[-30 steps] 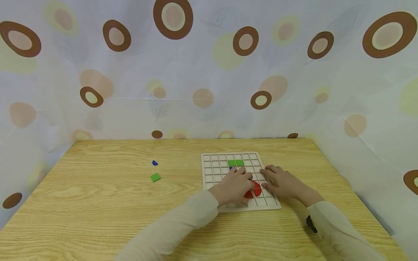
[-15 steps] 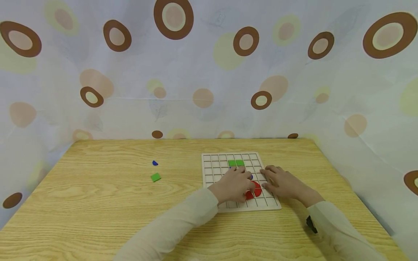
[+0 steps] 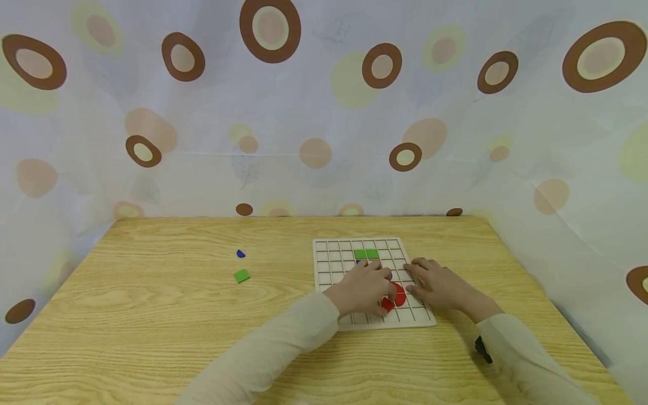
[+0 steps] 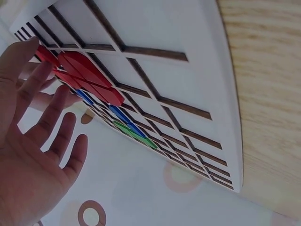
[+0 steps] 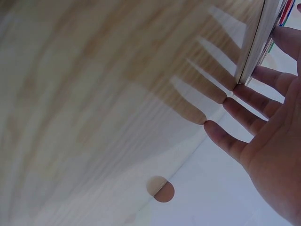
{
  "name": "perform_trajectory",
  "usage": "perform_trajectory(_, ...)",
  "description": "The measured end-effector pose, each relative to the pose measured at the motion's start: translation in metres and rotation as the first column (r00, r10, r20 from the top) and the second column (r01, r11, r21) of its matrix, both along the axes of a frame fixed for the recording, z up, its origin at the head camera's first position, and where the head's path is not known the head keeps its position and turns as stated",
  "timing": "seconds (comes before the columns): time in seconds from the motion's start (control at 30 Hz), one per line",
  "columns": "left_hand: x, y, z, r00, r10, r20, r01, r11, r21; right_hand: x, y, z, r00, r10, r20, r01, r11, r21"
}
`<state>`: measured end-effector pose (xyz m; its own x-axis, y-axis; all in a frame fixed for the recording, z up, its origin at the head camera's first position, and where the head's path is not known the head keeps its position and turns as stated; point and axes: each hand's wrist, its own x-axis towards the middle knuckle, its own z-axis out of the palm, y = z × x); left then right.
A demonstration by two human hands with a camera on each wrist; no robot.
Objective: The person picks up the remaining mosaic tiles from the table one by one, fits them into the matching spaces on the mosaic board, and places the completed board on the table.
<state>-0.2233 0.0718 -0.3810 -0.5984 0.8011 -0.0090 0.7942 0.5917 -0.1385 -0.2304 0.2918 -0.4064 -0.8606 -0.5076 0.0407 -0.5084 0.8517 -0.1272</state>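
Note:
A white grid board (image 3: 324, 267) with dark lines lies on the wooden table. My left hand (image 3: 361, 288) hovers over its near part, its thumb and index finger pinching a small red piece (image 3: 387, 305). In the left wrist view that red piece (image 4: 46, 54) sits beside other red pieces (image 4: 84, 68) with rounded outer edges, set in cells. My right hand (image 3: 440, 284) rests at the board's right edge, fingers spread; in the right wrist view its fingertips touch the table and the board's side. Blue pieces (image 4: 124, 117) on the board are partly hidden by the left hand.
Two green squares (image 3: 372, 253) sit in cells toward the board's far side. On the table to the left lie a blue half-round piece (image 3: 240, 253) and a loose green square (image 3: 242, 275). A patterned curtain (image 3: 314, 112) stands behind the table.
The red piece between my left thumb and index finger has turned and shifted slightly toward me, apart from the other red pieces. My right hand has stayed still.

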Motion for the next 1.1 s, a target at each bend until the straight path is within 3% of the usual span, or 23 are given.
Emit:
perform_trajectory(0.33, -0.0016, 0.0015, -0.0059, 0.998, -0.004, -0.062, 0.005, 1.0, 0.004, 0.0008, -0.0006, 0.0012, 1.0, -0.01, 0.004, 0.01, 1.0, 0.004)
perform_trajectory(0.8, -0.0006, 0.0046, -0.0072, 0.995, 0.058, -0.079, -0.057, 0.998, 0.021, 0.0006, -0.0006, 0.0, 1.0, -0.009, -0.001, 0.009, 1.0, -0.002)
perform_trajectory(1.1, -0.0003, 0.0071, -0.0102, 0.994, 0.058, -0.096, -0.055, 0.998, 0.028, -0.0003, 0.0004, -0.0002, 1.0, 0.002, -0.007, -0.002, 1.0, 0.004)
